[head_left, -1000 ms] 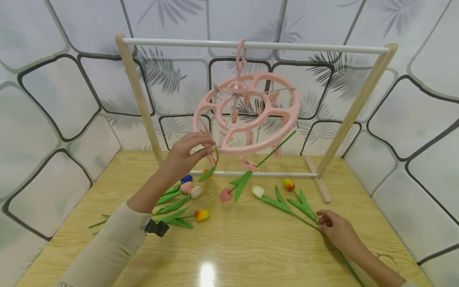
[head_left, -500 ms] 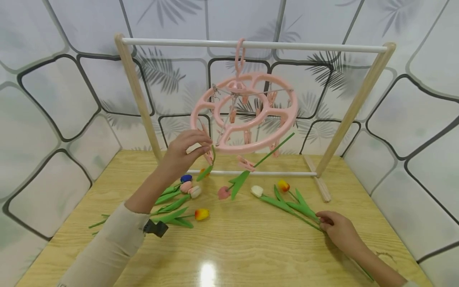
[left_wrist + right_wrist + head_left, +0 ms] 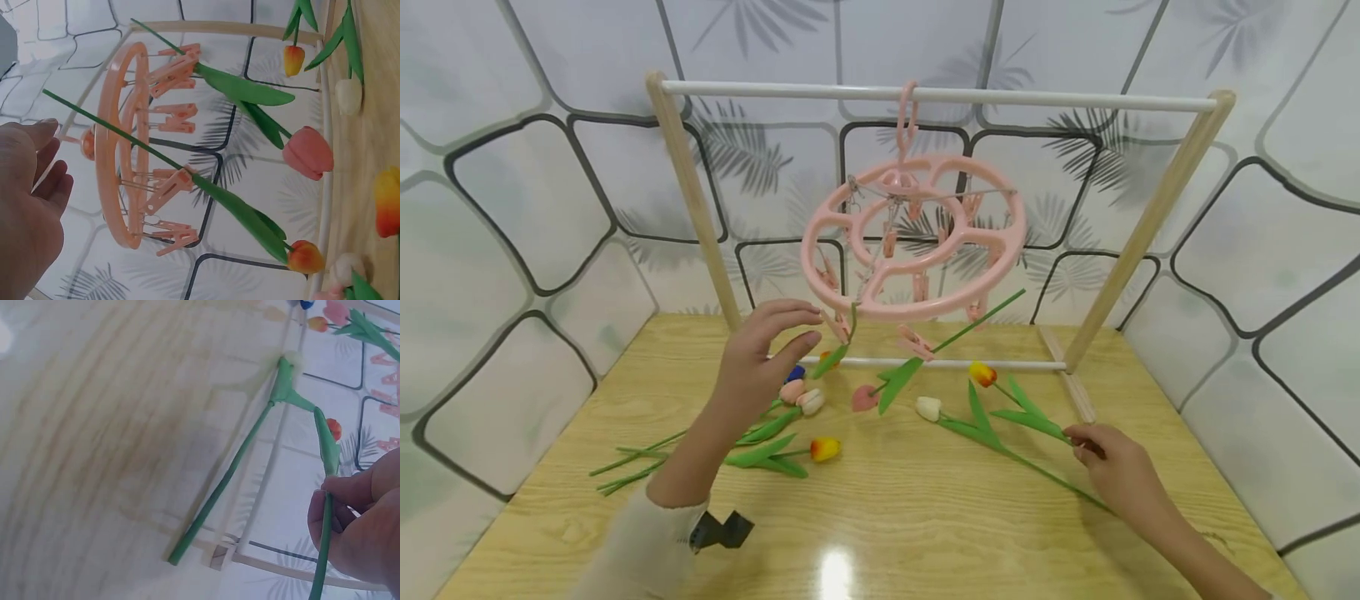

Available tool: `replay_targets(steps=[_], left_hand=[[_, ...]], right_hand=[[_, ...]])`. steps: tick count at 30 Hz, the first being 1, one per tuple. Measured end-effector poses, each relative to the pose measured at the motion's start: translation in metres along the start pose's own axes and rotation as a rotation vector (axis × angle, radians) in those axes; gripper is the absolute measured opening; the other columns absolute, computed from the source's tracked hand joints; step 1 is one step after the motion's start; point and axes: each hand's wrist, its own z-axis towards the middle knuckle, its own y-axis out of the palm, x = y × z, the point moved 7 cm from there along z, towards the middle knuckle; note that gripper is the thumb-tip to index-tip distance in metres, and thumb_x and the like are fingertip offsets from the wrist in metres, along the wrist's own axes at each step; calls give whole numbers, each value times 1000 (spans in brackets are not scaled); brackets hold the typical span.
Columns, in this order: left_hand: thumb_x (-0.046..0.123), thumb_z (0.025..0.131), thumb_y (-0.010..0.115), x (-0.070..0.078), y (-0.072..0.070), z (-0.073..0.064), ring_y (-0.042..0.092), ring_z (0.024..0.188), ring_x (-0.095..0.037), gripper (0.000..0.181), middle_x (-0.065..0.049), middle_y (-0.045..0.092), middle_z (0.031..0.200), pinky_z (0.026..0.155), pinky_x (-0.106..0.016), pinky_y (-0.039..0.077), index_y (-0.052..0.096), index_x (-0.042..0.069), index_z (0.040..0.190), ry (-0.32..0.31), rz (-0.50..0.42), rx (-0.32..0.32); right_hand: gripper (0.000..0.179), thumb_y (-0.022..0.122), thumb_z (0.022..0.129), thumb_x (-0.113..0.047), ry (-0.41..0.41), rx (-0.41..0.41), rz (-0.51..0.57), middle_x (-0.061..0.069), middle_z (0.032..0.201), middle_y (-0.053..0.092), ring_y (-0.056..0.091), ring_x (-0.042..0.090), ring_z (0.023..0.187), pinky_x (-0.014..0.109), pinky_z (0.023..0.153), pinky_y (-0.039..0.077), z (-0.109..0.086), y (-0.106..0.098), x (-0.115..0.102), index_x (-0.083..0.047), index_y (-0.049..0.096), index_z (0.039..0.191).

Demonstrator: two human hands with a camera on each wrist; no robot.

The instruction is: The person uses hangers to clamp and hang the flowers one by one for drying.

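Observation:
A round pink clip hanger (image 3: 925, 312) hangs from a white rail. One of its clothespins grips the stem of an orange tulip (image 3: 304, 257); another (image 3: 916, 343) holds a pink tulip (image 3: 865, 398) with its bloom down. My left hand (image 3: 763, 358) is beside the orange tulip's clothespin, fingers apart and holding nothing. Low at the right, my right hand (image 3: 1116, 467) pinches the stem of a yellow-red tulip (image 3: 982, 373) between thumb and fingers, as the right wrist view also shows. A white tulip (image 3: 928, 408) lies on the table to the left of that hand.
Several tulips lie at the left of the wooden table (image 3: 887, 517), among them a yellow-red one (image 3: 825, 450), a white one (image 3: 810, 402) and a blue one (image 3: 794, 373). Wooden posts (image 3: 1150, 233) carry the white rail (image 3: 1037, 97).
My left hand has come away from the clothespin and orange tulip, leftward and down. My right hand has lifted the yellow-red tulip away from the white one, its bloom shifting left.

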Motion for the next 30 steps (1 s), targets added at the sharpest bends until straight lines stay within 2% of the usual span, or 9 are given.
replay_targets(steps=[4,7,9,12,14,16,21,26,30], left_hand=[[-11,80,76,7,11,-16,62,114,-19,28,-14,69,114,101,-18,46,74,1,106,38,-37,-8],[-11,81,76,12,26,-26,63,112,-17,31,-11,69,113,98,-19,49,74,5,108,45,-67,-48],[0,89,74,18,38,-33,64,110,-19,20,-10,69,112,96,-20,50,73,6,109,77,-96,-66],[5,92,72,29,59,-40,64,108,-23,18,-9,68,113,96,-25,52,72,6,110,110,-155,-116],[8,94,71,36,73,-44,63,109,-22,18,-8,68,115,94,-27,53,72,7,112,107,-194,-159],[1,91,72,42,87,-47,62,112,-21,25,-7,67,118,95,-30,54,71,9,115,68,-223,-223],[10,96,68,48,121,-54,59,120,-17,25,-2,66,124,101,-34,52,69,13,121,-36,-265,-379],[21,97,69,42,149,-60,54,124,-10,26,9,61,128,102,-35,51,69,21,123,-208,-298,-514],[29,95,71,34,167,-62,54,124,-7,29,12,63,127,102,-34,51,68,23,123,-270,-307,-584]], right_hand=[[26,65,92,6,-11,16,-6,10,104,70,64,20,89,22,67,55,2,-6,-4,1,70,116],[25,67,91,6,-57,47,-10,8,103,70,63,16,87,21,67,54,4,-9,-11,-1,71,115],[26,69,89,7,-108,76,-16,5,101,70,63,17,85,20,67,54,4,-10,-18,-3,72,113],[30,73,84,11,-204,115,-20,2,98,69,63,16,81,19,66,53,3,-11,-32,-4,73,109],[31,75,81,12,-252,128,-27,0,98,69,62,12,81,18,66,53,3,-12,-41,-6,74,107],[32,76,80,12,-290,127,-18,-2,98,69,62,8,81,17,66,53,1,-12,-49,-7,75,105],[29,75,82,11,-346,34,77,-4,98,70,65,6,83,18,67,55,-3,-5,-66,-10,75,102],[30,73,81,13,-410,-73,163,-4,98,71,67,6,86,20,70,58,-5,10,-87,-9,75,102],[29,72,83,12,-400,-142,188,-4,97,69,67,6,86,20,72,58,-2,21,-98,-5,72,108]])
